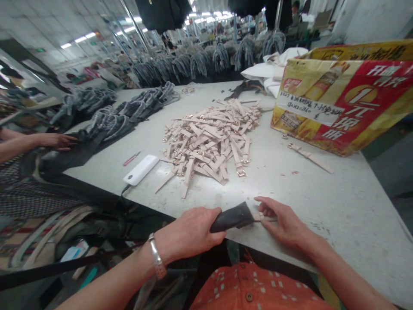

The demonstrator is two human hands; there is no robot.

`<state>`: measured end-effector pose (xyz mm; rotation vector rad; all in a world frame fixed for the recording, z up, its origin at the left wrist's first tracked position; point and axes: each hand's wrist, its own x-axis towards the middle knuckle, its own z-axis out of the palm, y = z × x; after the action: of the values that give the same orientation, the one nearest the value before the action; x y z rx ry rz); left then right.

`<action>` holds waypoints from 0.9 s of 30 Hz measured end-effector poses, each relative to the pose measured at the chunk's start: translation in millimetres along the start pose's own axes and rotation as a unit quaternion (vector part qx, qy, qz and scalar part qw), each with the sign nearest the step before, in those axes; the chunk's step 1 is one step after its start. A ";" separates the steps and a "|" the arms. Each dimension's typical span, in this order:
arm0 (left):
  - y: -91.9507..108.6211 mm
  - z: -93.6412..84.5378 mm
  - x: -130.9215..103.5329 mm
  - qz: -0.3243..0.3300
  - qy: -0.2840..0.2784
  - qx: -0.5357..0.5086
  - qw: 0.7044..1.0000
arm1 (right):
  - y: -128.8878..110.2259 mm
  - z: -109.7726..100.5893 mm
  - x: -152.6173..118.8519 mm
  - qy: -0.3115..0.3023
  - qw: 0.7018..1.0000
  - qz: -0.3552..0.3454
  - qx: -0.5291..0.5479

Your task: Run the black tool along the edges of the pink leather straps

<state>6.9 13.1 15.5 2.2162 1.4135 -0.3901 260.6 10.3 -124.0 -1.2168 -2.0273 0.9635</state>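
Lower centre: the left hand grips a black piece, lengthwise toward the strap the right hand seemingly pinches.

- Pale table, bearing:
- heap of buckled straps, mid-table
- white device and slim red tool, left of it
- dark garments, far left
- printed carton, right, lone strap near it

Yellow carton: red panel reads "开盖" at top, a large "1" and "元" below; remaining characters uncertain. White strip on its side, handwritten: begins "K007"; rest, including a lower line of figures, not reliably legible. Black handwriting inside the rim: illegible.
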 end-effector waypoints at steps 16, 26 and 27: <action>5.4 30.9 9.3 -0.018 0.105 -0.048 0.993 | -3.6 2.2 3.7 0.020 0.999 0.010 -0.023; -11.4 41.4 -23.8 -0.034 0.086 -0.088 0.992 | -7.2 3.8 2.8 0.036 0.999 -0.012 -0.025; -9.3 43.2 -21.9 -0.031 0.090 -0.093 0.991 | -7.6 4.1 2.6 0.039 0.999 -0.012 -0.028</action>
<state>-10.2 -23.5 -12.8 2.1024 1.5477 -0.0765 252.7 9.1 -119.8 -1.2363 -2.0158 0.8410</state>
